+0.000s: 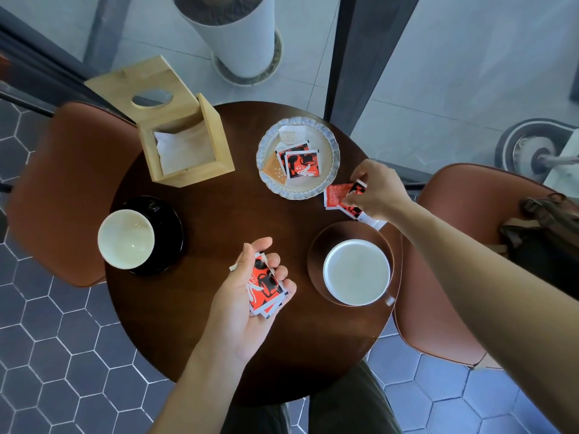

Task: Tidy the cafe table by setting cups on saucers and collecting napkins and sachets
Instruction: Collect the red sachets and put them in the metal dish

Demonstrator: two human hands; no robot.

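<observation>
My left hand [250, 296] lies palm up over the round dark table [219, 214], holding a few red-and-black sachets [264, 285]. At the table's right edge my right hand [376, 191] pinches more red sachets [340, 195]. A scalloped plate [332, 151] at the back holds several sachets [299, 161]. One white cup [126, 239] sits on a black saucer [169, 223] at the left. Another white cup [357, 272] sits on a brown saucer [316, 245] at the right. An open wooden box [188, 145] holds white napkins [181, 151].
Brown chairs stand to the left [62, 189] and right [445, 277] of the table; a dark bag [545, 227] rests on the right one. A white cylindrical planter [238, 32] stands behind a glass wall. The floor is dark hexagon tile [47, 355].
</observation>
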